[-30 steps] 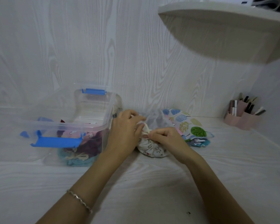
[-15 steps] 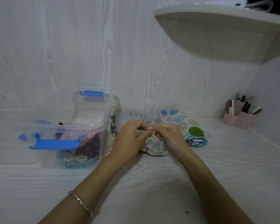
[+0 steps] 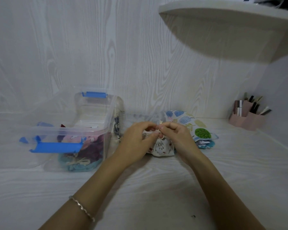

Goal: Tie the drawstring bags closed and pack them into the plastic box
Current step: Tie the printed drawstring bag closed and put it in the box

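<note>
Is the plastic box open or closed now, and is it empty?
Open and not empty. The plastic box has no lid on top, and several tied fabric bags show through its clear wall.

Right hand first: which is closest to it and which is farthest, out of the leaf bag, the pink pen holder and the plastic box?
From the right hand, in the head view:
1. Leaf bag, just behind it, to its right.
2. Plastic box, across on the left, past the left hand.
3. Pink pen holder, far right, by the wall corner.
</note>
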